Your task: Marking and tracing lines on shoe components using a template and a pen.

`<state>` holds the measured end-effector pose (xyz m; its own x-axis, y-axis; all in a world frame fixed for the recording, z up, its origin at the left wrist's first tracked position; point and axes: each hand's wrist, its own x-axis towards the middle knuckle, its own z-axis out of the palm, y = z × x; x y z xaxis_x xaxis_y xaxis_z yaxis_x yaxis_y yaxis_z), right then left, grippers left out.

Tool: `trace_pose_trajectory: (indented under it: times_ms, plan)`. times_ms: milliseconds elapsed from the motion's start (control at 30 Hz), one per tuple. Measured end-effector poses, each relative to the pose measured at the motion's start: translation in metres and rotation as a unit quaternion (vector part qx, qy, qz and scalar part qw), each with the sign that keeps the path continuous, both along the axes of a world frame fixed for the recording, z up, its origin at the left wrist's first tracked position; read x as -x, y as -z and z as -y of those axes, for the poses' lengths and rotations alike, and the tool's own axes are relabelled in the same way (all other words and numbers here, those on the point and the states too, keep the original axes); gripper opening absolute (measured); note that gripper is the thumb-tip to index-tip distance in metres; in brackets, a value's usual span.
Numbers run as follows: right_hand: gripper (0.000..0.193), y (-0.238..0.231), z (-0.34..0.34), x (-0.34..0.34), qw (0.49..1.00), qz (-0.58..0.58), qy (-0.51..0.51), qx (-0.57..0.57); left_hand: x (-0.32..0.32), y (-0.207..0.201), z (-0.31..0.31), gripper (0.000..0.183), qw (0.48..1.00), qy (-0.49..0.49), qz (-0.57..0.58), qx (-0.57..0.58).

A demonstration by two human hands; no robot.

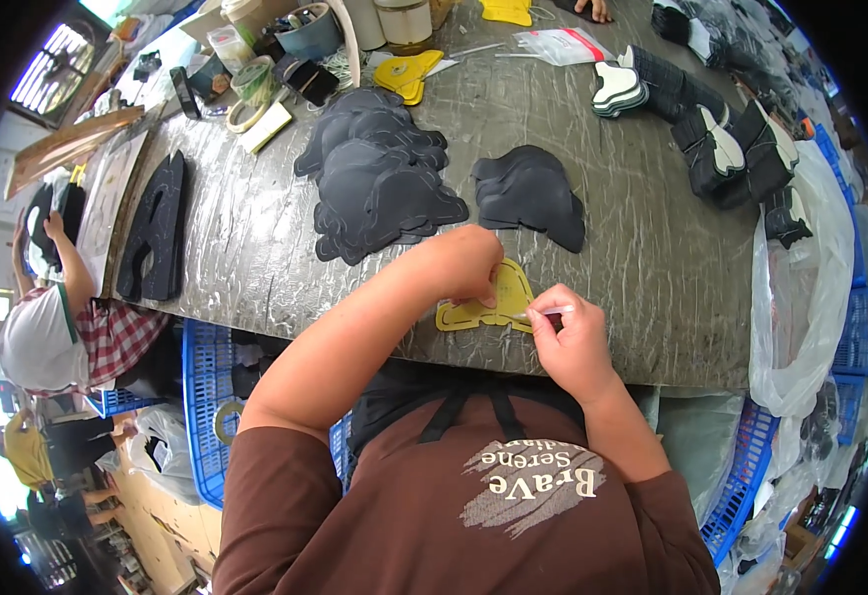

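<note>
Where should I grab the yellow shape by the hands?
Probably pinch the yellow shape by its left end, coming from the near side of the table. It lies flat, so its rim should be easiest to catch, and that end sticks out clear of the fingers. The left hand is over its upper-left edge; the right hand holds a pen-like tool at its right end.

Two central black piles (379, 183), at least three yellow templates (515, 288), one held pen (559, 309)

From here I watch a yellow slotted template (515, 286) lying flat; a slim pale pen (559, 310) slants low at the template's right side.
</note>
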<state>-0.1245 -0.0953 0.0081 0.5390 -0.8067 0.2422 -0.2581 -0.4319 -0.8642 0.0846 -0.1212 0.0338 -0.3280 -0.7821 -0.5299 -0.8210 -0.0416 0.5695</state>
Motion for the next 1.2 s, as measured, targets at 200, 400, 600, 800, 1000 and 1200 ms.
trace_pose_trajectory:
  times_ms: [200,400,600,800,1000,1200]
  plan:
    - [0.011,-0.004,-0.004,0.015,0.999,-0.004,0.029,0.024,0.001,-0.001,-0.001,0.020,1.000,-0.017,0.000,-0.006]
    - [0.010,-0.008,-0.002,0.026,0.998,-0.021,0.058,0.012,0.000,-0.001,-0.001,0.021,1.000,-0.015,0.003,-0.001]
    - [0.015,-0.010,-0.003,-0.001,0.998,0.037,0.000,0.053,0.001,-0.002,0.000,0.020,1.000,-0.016,0.000,-0.010]
    - [0.016,-0.006,-0.003,-0.013,0.998,-0.009,-0.031,0.048,0.001,0.000,-0.001,0.021,1.000,-0.020,-0.011,0.001]
    - [0.017,-0.006,-0.004,-0.013,0.997,-0.037,-0.031,0.054,-0.001,0.003,-0.001,0.022,0.999,-0.031,-0.021,-0.019]
    - [0.016,-0.003,-0.002,-0.015,0.995,-0.033,-0.029,0.089,0.004,-0.008,-0.005,0.031,1.000,-0.020,0.006,0.015]
